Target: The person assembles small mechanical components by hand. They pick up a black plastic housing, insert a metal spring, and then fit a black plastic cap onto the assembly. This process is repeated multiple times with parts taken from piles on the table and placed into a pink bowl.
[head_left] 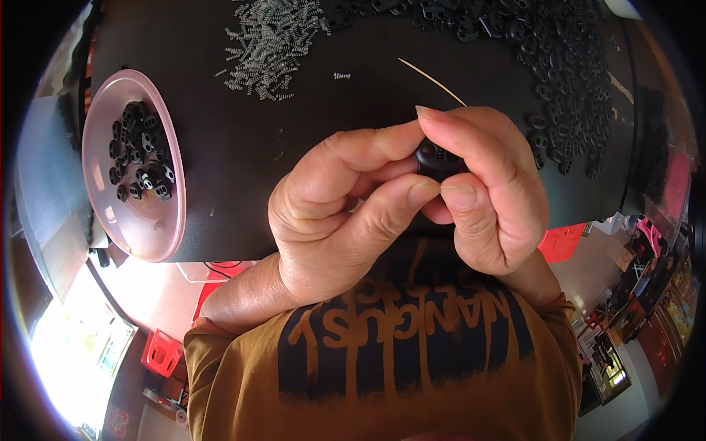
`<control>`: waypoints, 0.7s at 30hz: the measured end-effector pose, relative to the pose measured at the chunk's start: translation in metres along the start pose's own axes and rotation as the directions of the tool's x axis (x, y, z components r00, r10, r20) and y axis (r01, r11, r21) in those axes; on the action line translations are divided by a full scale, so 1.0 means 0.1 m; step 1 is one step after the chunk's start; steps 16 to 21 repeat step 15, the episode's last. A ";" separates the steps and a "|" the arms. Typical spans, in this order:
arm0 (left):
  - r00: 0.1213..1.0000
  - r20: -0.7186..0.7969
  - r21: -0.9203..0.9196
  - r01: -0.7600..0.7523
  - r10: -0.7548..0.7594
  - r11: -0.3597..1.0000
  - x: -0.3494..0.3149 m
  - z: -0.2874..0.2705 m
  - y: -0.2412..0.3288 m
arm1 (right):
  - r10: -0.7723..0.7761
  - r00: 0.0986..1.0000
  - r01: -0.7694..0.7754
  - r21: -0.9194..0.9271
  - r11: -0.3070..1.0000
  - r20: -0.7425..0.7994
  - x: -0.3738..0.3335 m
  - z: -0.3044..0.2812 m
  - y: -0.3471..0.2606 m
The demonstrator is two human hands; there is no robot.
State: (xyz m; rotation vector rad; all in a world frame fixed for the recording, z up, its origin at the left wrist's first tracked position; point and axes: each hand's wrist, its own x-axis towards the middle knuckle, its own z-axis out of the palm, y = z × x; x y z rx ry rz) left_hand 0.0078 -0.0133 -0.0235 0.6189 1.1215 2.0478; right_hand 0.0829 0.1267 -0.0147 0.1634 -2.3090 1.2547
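Note:
A small black plastic cord lock (435, 159) is held between my two hands above the near side of the dark table. My left hand (331, 206) pinches its left side, thumb below and index finger above. From the other side my right hand (493, 184) closes on the same piece, its thumb tip beside the left thumb. Fingers cover much of the cord lock, so its far and lower parts are hidden. A thin wooden stick (430, 80) runs up and left from behind my right fingers; whether it lies on the table or is held, I cannot tell.
At the left stands a pink oval bowl (173, 213) with several black cord locks inside. Small metal springs (272, 44) are heaped at the far side, and one loose spring (341, 76) lies apart. Many black plastic parts (566, 88) spread over the far right of the table (228, 154).

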 end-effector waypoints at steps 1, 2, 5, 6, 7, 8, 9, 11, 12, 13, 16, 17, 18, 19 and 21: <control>1.000 -0.003 0.004 -0.006 0.006 1.000 0.00 0.00 0.00 | -0.010 1.000 0.010 -0.005 1.000 -0.001 0.00 0.00 0.01; 1.000 0.012 0.004 -0.015 0.015 1.000 0.00 0.00 -0.01 | -0.024 1.000 0.024 -0.015 1.000 -0.006 0.00 0.00 0.02; 0.999 0.038 0.010 -0.037 0.037 0.999 0.00 -0.02 -0.05 | -0.067 0.997 0.067 -0.026 0.997 -0.028 -0.03 0.02 0.06; 0.999 0.035 0.017 -0.041 0.040 0.999 0.01 -0.02 -0.05 | -0.070 0.997 0.069 -0.026 0.997 -0.031 -0.04 0.03 0.06; 0.999 0.032 0.025 -0.045 0.044 0.999 0.01 -0.01 -0.05 | -0.074 0.997 0.073 -0.026 0.997 -0.034 -0.04 0.03 0.07; 0.999 0.037 0.002 -0.035 0.035 0.999 0.01 -0.01 -0.05 | -0.067 0.997 0.066 -0.024 0.998 -0.030 -0.05 0.02 0.06; 0.999 0.043 -0.015 -0.032 0.033 0.999 0.03 -0.01 -0.03 | -0.060 0.998 0.059 -0.021 0.998 -0.029 -0.02 0.02 0.05; 0.999 0.038 -0.047 -0.011 0.013 0.999 0.03 -0.01 -0.02 | -0.034 0.999 0.033 -0.014 0.999 -0.025 0.00 0.02 0.02; 1.000 0.021 -0.048 0.002 -0.001 0.999 0.02 0.00 -0.01 | -0.038 0.999 0.038 -0.002 0.999 -0.035 0.02 0.04 0.01; 1.000 0.000 -0.041 0.014 -0.014 0.999 0.01 -0.01 0.03 | -0.042 0.998 0.042 0.009 0.999 -0.047 0.05 0.07 -0.01; 0.996 0.085 0.355 -0.046 0.016 0.934 0.00 -0.09 0.17 | -0.081 0.994 0.084 0.047 0.995 -0.076 0.14 0.15 -0.01; 0.996 0.085 0.355 -0.046 0.016 0.934 0.00 -0.09 0.17 | -0.081 0.994 0.084 0.047 0.995 -0.076 0.14 0.15 -0.01; 0.996 0.085 0.355 -0.046 0.016 0.934 0.00 -0.09 0.17 | -0.081 0.994 0.084 0.047 0.995 -0.076 0.14 0.15 -0.01; 0.996 0.085 0.355 -0.046 0.016 0.934 0.00 -0.09 0.17 | -0.081 0.994 0.084 0.047 0.995 -0.076 0.14 0.15 -0.01; 0.996 0.085 0.355 -0.046 0.016 0.934 0.00 -0.09 0.17 | -0.081 0.994 0.084 0.047 0.995 -0.076 0.14 0.15 -0.01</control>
